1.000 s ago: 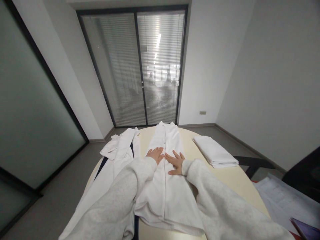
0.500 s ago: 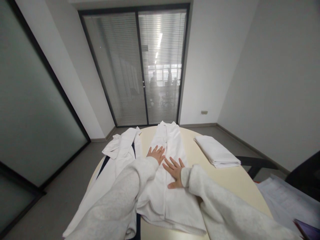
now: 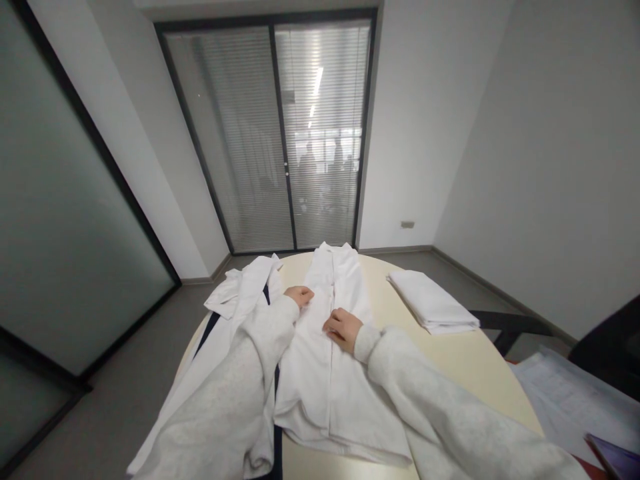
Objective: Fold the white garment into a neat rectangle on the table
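A white shirt (image 3: 353, 407) lies lengthwise on the round table, its collar at the far end and its button front running down the middle. My left hand (image 3: 300, 295) is at the shirt's left side, fingers drawn together on the cloth. Nearer to me, my right hand (image 3: 344, 328) has its fingers curled in a pinch at the front placket. The fingertips of both hands are partly hidden, and the cloth under them lies mostly flat. To the left, another white garment (image 3: 223, 340) is spread over dark navy cloth (image 3: 207, 333), partly covered by my left sleeve.
A folded white garment (image 3: 433, 303) rests on the right of the pale round table (image 3: 465, 373). Beyond the table's right edge are a black chair (image 3: 613, 347), papers (image 3: 575, 400) and a phone-like dark object (image 3: 615, 457). Glass doors with blinds (image 3: 320, 193) stand behind.
Both hands have gone from lying flat with spread fingers to curled, closed fingers. The left hand has shifted left toward the shirt's side; the right has moved slightly left and away from me.
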Motion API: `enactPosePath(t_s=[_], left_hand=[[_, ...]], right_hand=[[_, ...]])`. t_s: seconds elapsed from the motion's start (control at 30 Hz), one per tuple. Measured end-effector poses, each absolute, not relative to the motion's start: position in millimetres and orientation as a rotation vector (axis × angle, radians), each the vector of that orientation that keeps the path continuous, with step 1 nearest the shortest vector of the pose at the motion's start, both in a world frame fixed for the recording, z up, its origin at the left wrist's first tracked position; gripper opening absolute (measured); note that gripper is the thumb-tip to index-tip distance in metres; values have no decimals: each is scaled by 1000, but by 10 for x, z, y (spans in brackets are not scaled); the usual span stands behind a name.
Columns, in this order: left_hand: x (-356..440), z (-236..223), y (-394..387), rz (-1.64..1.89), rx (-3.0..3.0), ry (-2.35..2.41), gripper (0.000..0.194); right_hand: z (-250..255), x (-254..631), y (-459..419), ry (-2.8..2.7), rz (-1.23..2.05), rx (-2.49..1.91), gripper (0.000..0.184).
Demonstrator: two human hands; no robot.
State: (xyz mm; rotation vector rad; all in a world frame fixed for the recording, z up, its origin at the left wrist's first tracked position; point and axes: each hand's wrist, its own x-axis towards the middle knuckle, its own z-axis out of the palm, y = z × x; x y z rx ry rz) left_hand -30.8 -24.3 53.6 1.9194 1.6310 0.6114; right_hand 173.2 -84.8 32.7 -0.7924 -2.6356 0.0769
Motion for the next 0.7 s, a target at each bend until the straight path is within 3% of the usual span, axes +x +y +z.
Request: enactPosePath(t_s=[0.27,0.53,0.7], left_hand=[[-421,352,-166,648,1854,1754,16],[-521,200,-68,675,1842,1704,27],[-640,176,13,695,2230,1738,25]], right_hand=[[414,1675,-917,-2803,-137,-553,20],[486,1708,-963,-2763,73,-276,18],[423,1703,-962,-2683,432,-140,15]])
